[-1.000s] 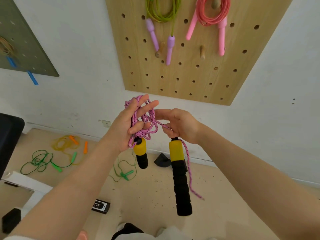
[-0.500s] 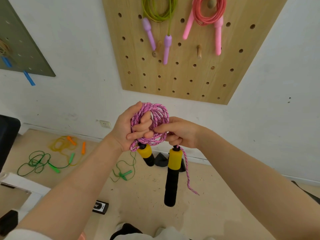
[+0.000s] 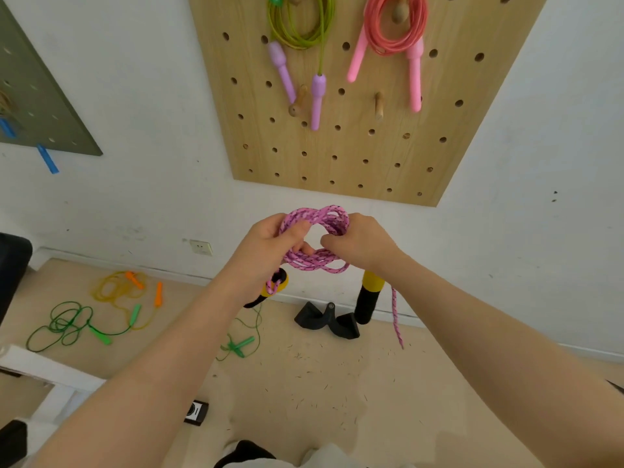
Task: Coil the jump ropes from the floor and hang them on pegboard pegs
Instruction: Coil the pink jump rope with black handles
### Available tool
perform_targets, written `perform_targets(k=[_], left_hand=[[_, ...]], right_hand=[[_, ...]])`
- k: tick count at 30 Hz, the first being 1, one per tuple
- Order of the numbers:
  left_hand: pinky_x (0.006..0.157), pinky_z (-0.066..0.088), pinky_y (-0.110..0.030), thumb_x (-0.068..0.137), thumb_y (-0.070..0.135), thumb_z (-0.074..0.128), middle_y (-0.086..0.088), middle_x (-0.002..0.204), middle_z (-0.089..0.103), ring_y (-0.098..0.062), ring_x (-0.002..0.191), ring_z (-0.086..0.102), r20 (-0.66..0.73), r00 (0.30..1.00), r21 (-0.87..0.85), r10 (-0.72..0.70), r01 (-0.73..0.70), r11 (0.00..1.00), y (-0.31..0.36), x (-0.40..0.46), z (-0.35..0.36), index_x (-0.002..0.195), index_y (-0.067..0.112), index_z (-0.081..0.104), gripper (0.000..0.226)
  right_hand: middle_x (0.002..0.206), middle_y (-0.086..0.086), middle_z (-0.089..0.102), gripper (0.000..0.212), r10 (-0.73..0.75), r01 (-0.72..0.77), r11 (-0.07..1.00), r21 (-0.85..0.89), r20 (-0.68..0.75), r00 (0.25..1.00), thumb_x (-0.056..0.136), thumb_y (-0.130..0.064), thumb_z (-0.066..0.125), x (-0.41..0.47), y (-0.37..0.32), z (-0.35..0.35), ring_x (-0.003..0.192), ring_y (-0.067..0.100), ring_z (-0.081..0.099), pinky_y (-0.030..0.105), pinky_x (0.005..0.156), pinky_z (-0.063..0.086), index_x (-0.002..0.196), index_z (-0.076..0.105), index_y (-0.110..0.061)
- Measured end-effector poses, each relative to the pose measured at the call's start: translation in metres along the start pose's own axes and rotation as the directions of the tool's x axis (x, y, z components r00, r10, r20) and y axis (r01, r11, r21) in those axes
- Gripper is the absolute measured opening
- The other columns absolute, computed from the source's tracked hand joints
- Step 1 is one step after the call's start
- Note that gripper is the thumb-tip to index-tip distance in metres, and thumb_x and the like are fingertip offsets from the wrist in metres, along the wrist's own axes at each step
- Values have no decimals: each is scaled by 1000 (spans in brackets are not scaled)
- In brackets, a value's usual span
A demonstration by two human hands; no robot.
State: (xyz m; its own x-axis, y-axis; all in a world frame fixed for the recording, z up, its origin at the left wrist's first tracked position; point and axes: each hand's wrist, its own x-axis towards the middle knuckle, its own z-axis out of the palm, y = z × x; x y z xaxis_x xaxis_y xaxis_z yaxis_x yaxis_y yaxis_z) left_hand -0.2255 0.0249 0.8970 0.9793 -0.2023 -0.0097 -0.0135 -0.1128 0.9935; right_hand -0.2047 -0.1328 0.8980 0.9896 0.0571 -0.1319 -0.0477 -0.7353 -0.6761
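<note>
Both hands hold a coiled pink rope [image 3: 315, 239] in front of the wall, below the wooden pegboard [image 3: 354, 150]. The left hand [image 3: 270, 244] is closed around the left side of the coil, fingers curled through the loop; the right hand [image 3: 363, 243] grips the right side, thumb and fingers pinched on the strands. Two yellow-and-black handles hang beneath: one [image 3: 270, 290] under the left wrist, the other [image 3: 368, 298] under the right wrist, with a loose rope end [image 3: 395, 315] dangling beside it. On the pegboard hang a green rope [image 3: 300, 28] and a pink-handled rope [image 3: 395, 25]. Far left on the floor lie an orange rope [image 3: 125, 288] and green ropes [image 3: 71, 324].
</note>
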Motion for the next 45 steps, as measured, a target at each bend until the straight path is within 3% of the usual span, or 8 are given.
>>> perform_targets(k=[7, 12, 17, 21, 25, 30, 36, 45], left_hand=[[67, 48, -33, 94, 28, 49, 2, 66, 58, -11, 63, 56, -66, 987, 318, 150, -122, 940, 2, -4, 18, 83, 18, 51, 15], [55, 42, -33, 95, 28, 47, 3, 64, 49, -13, 55, 49, -185, 969, 389, 165, -82, 918, -8, 4, -8, 79, 21, 44, 18], [54, 39, -29, 96, 17, 43, 2, 65, 44, -12, 50, 40, -187, 982, 330, -30, 91, 940, -26, 5, -35, 82, 20, 45, 15], [51, 35, -25, 98, 18, 41, 1, 66, 40, -12, 50, 34, -147, 972, 217, -183, 212, 953, -30, 6, -49, 80, 17, 45, 18], [48, 31, -23, 98, 20, 42, 1, 61, 35, -9, 44, 34, -111, 944, 121, -312, 325, 938, -40, 7, -63, 77, 15, 43, 21], [57, 35, -28, 99, 26, 40, -1, 65, 40, -15, 52, 40, -192, 927, 159, -323, 354, 922, -48, 15, -82, 78, 16, 44, 24], [69, 35, -30, 100, 29, 35, -6, 85, 52, -23, 83, 51, -207, 954, 643, -215, 299, 705, -70, 18, -122, 100, 2, 49, 31], [95, 46, -41, 99, 30, 39, -7, 94, 68, -22, 91, 62, 109, 875, 284, -472, 428, 858, -63, 16, -157, 100, 14, 60, 27]], right_hand=[[70, 1, 51, 17, -61, 30, 981, -193, -154, 986, 80, -27, 55, 16, 5, 8, 66, 22, 53, 29, 59, 41, 83, 45, -14], [61, -1, 53, 38, -97, 68, 992, 103, 320, 942, 87, -41, 59, 4, 32, -12, 57, 8, 50, 23, 63, 38, 66, 55, -9], [107, 6, 53, 17, -82, 83, 996, 17, 432, 898, 84, -12, 63, 16, 69, -8, 102, 22, 49, 36, 91, 41, 83, 49, -21], [87, -1, 55, 22, -40, 14, 998, 55, 519, 854, 86, -10, 60, 21, 78, 12, 88, 25, 50, 33, 78, 41, 78, 43, -22], [109, -8, 54, 31, 12, 41, 997, -68, 640, 768, 90, -25, 57, 22, 68, 33, 98, 16, 54, 29, 89, 44, 118, 46, -25], [89, 4, 57, 27, -105, 250, 941, -227, 506, 856, 96, -29, 46, 33, 30, 53, 76, 17, 52, 31, 72, 43, 103, 63, -9], [74, 8, 52, 25, 2, -98, 892, 442, 212, 977, 100, -36, 31, 44, -41, 42, 43, 13, 53, 22, 42, 37, 98, 48, -18], [81, 5, 55, 27, 48, -39, 758, 652, 3, 999, 99, -39, 34, 50, -99, 66, 41, 13, 56, 22, 43, 48, 112, 44, -17]])
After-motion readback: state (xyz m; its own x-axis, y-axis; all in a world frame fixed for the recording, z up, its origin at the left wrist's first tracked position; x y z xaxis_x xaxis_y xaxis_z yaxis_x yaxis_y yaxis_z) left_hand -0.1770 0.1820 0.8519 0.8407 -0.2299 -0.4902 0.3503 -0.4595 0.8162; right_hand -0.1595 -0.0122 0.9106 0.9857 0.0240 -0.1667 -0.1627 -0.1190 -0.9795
